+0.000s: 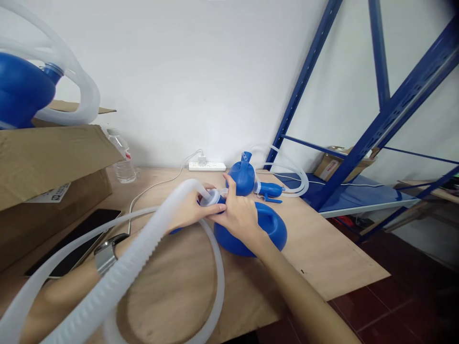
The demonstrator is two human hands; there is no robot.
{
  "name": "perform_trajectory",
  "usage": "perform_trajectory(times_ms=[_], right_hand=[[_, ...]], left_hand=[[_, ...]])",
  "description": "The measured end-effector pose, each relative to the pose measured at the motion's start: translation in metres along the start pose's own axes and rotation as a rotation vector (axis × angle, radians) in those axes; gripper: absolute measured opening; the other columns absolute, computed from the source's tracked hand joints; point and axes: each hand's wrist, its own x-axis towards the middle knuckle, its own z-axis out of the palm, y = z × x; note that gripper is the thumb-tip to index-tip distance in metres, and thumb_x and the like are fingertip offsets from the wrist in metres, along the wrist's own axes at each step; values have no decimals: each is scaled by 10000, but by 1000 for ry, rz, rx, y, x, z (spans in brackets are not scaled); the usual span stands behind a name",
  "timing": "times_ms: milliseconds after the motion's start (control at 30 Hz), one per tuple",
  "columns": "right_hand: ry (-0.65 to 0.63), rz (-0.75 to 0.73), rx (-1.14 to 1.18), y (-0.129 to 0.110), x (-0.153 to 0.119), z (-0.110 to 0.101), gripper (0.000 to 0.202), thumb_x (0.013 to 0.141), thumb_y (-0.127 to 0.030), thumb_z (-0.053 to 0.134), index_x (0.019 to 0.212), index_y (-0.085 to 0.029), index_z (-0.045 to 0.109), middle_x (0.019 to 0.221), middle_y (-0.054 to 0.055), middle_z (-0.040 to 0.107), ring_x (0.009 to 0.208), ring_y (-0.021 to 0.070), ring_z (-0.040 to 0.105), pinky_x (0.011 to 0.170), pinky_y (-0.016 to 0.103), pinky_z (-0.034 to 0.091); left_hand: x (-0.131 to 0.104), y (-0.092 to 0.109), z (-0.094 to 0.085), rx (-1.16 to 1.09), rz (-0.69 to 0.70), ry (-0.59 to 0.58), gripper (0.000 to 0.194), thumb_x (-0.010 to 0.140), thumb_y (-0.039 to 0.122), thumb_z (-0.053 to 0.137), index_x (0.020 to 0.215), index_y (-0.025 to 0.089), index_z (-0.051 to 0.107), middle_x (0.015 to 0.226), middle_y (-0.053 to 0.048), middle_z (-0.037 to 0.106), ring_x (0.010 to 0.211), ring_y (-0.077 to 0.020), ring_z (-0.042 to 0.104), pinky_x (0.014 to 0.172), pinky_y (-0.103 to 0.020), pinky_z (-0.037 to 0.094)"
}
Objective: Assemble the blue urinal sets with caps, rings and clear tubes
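A blue plastic bottle point(274, 227) with a moulded handle hollow lies on the wooden table. Its neck points left, toward a round white cap point(211, 197) with a translucent hose point(154, 239) running out of it. My left hand point(190, 210), wearing a watch, is closed round the cap and hose end, thumb toward the neck. My right hand point(238, 212) is closed at the bottle's neck, its thumb raised beside the cap. The fingers hide much of the joint, so I cannot tell whether the cap is fully seated. The hose loops over the table and my left forearm.
Behind stand another blue bottle point(241, 177) and a blue handled part point(270, 189) with coiled hose. A power strip point(207, 166) lies by the wall. At left are a cardboard box point(53, 153), a water bottle point(123, 160) and a black tablet point(77, 241). Blue shelving point(308, 71) rises at right.
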Motion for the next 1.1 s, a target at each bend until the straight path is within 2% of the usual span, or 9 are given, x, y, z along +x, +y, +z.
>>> perform_trajectory(times_ms=[67,100,233,333,500,700,833,967,1100], right_hand=[[-8,-11,10,0,0,-1,1046,839,-630,688,1607,-94,222,847,95,779,802,351,767,659,343,483],[-6,-13,13,-1,1,-1,1060,833,-638,690,1609,-96,214,853,97,780,800,353,767,655,344,482],[-33,9,1,-2,1,-3,1107,822,-655,706,1618,-95,178,850,103,782,791,358,766,634,346,471],[-76,24,4,-3,2,-5,1120,814,-649,727,1621,-100,178,819,84,776,761,345,761,629,346,466],[-70,23,24,-5,2,-6,1063,826,-638,715,1612,-109,234,812,68,770,742,321,756,638,333,459],[-47,35,-2,-10,3,-1,977,875,-654,661,1591,-119,267,845,99,789,839,353,767,657,330,451],[-43,19,-19,-13,5,1,945,881,-688,653,1571,-149,296,898,108,797,862,357,771,656,323,450],[-23,-27,17,-12,5,4,995,854,-768,632,1560,-138,323,958,126,798,854,352,771,683,335,485],[126,-61,156,-8,-1,-1,945,847,-732,669,1537,-153,385,1105,141,784,977,349,758,782,386,554]], left_hand=[[3,-2,-1,15,6,2,642,735,587,767,1250,211,690,1053,-72,760,888,-265,699,780,-359,542],[5,-3,-2,37,33,3,609,754,578,750,1233,206,698,1055,-77,760,907,-267,701,811,-366,544],[13,-10,2,187,284,75,285,841,463,644,773,190,691,819,-61,726,781,-218,662,765,-325,515],[15,-13,7,255,359,171,220,823,358,625,674,196,615,705,-42,675,669,-187,606,674,-311,461],[11,-12,14,255,245,233,198,795,348,642,671,199,600,666,-31,655,625,-181,564,628,-314,401],[12,-11,18,93,73,276,305,864,418,532,639,214,528,568,15,520,561,-163,492,578,-306,367],[15,-10,11,31,70,225,278,844,405,532,640,216,538,581,13,525,588,-170,489,601,-316,378],[21,-8,4,-82,124,125,247,826,399,553,672,215,614,681,-16,640,701,-199,583,682,-325,461],[27,-14,4,-161,127,99,191,806,357,587,692,211,633,730,-25,671,756,-213,616,725,-338,510]])
